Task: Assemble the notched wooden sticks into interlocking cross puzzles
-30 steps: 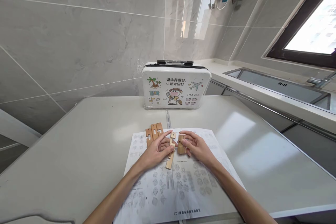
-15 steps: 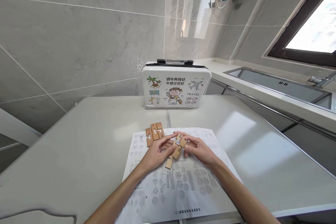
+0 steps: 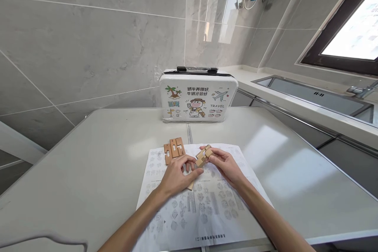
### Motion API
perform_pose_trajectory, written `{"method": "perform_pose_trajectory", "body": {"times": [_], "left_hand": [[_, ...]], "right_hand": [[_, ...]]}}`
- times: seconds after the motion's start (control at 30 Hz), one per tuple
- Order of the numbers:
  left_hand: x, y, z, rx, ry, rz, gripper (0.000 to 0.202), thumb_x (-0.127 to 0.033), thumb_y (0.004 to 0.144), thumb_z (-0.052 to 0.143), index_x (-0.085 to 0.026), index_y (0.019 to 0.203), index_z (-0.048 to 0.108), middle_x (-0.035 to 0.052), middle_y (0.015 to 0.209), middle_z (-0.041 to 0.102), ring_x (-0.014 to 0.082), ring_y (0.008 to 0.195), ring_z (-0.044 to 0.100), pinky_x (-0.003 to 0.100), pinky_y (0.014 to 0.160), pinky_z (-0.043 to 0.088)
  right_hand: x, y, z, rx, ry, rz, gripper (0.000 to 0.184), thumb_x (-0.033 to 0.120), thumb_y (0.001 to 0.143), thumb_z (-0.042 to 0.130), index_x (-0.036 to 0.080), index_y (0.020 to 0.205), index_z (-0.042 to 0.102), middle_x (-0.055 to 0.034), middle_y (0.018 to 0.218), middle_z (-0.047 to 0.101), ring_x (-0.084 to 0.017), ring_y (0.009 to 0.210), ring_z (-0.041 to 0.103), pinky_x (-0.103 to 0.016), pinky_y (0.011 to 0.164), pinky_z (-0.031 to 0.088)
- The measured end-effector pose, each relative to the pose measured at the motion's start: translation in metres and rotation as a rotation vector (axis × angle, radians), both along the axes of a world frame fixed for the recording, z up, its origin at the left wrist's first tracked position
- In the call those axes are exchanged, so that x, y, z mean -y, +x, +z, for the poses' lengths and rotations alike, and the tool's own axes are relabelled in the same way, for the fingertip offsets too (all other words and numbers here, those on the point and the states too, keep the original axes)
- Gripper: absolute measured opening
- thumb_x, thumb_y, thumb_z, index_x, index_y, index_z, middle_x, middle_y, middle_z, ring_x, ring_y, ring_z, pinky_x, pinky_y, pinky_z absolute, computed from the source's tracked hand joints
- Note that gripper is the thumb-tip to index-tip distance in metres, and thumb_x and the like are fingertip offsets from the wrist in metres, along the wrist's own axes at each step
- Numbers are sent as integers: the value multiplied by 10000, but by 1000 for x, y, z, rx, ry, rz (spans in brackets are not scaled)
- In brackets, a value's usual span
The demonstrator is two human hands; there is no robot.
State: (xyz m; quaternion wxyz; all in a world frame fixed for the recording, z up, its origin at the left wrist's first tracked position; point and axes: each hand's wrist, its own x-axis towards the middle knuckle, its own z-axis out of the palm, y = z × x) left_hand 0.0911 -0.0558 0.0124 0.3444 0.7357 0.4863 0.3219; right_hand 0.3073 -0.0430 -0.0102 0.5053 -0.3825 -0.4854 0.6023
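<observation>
My left hand is closed round a long wooden puzzle stick, whose lower end pokes out below the fingers. My right hand pinches a shorter notched wooden block and holds it against the stick's upper part. Both hands hover just over a printed instruction sheet spread on the white table. Three more notched wooden pieces lie side by side at the sheet's far left corner, just beyond my left hand.
A white cartoon-printed case with a black handle stands against the tiled wall at the table's far edge. A counter with a steel sink and tap runs along the right, under a window.
My right hand has turned its block from upright to tilted and brought it against the stick. My left hand has closed further over the stick, hiding most of it.
</observation>
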Motion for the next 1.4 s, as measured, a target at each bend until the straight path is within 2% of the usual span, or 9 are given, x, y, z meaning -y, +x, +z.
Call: {"method": "perform_pose_trajectory", "body": {"times": [0.17, 0.3, 0.4, 0.5, 0.63, 0.73, 1.0, 1.13, 1.4], "left_hand": [[1, 4, 1, 35, -14, 19, 367, -538, 961, 617, -198, 873, 723, -12, 706, 605, 151, 647, 491, 274, 625, 368], [-1, 0, 1, 215, -166, -2, 460, -575, 1016, 497, -189, 794, 613, -8, 698, 594, 137, 609, 488, 262, 600, 379], [-2, -3, 2, 341, -237, -53, 467, -564, 1042, 435, -198, 764, 520, -23, 661, 536, 126, 589, 473, 260, 610, 397], [-3, -5, 1, 360, -253, -80, 476, -548, 1044, 423, -210, 709, 452, -32, 615, 485, 125, 567, 437, 262, 587, 379], [-3, -5, -1, 316, -262, -132, 492, -543, 1036, 423, -219, 666, 411, -41, 586, 434, 123, 543, 373, 263, 547, 326], [-4, -7, -3, 280, -268, -180, 481, -526, 1039, 423, -216, 671, 410, -42, 603, 429, 124, 559, 369, 266, 558, 318], [-2, -8, -1, 190, -243, -284, 463, -493, 1041, 412, -212, 674, 379, -45, 626, 409, 124, 581, 353, 272, 570, 292], [-2, -8, 0, 131, -200, -299, 458, -471, 1038, 436, -206, 669, 372, -52, 631, 380, 120, 593, 331, 271, 578, 272], [4, -6, -1, 12, -82, -315, 408, -456, 1013, 496, -203, 703, 415, -54, 647, 408, 117, 602, 364, 264, 571, 275]], "right_hand": [[-1, -1, -3, 30, 17, 22, 356, 517, 806, 862, 234, 1017, 813, -99, 1378, 699, -264, 1029, 698, -429, 986, 549], [-4, 3, -3, -41, 4, -85, 396, 569, 881, 775, 242, 1101, 805, -90, 1283, 734, -195, 891, 680, -386, 943, 557], [-6, 7, -1, -141, -64, -142, 457, 524, 848, 830, 258, 1214, 760, -49, 1046, 768, -157, 814, 653, -331, 893, 556], [-6, 8, 0, -216, -119, -121, 537, 505, 852, 842, 250, 1303, 700, 12, 768, 690, -137, 749, 625, -271, 801, 541], [-5, 7, -1, -217, -105, -29, 435, 547, 846, 835, 190, 1076, 739, 6, 764, 645, -109, 634, 553, -244, 623, 480], [-3, 7, -2, -162, -89, 120, 454, 602, 862, 793, 168, 975, 725, 19, 683, 595, -100, 544, 486, -251, 534, 404], [3, 3, -7, 29, -45, 459, 448, 573, 823, 839, 180, 863, 628, 31, 622, 608, -99, 509, 486, -239, 517, 368], [5, 2, -9, 65, -41, 498, 453, 564, 838, 829, 207, 832, 550, 56, 581, 592, -98, 485, 492, -228, 505, 364], [9, -1, -8, 163, -14, 449, 436, 566, 926, 737, 223, 805, 497, 61, 512, 601, -104, 429, 501, -227, 485, 363]]}}
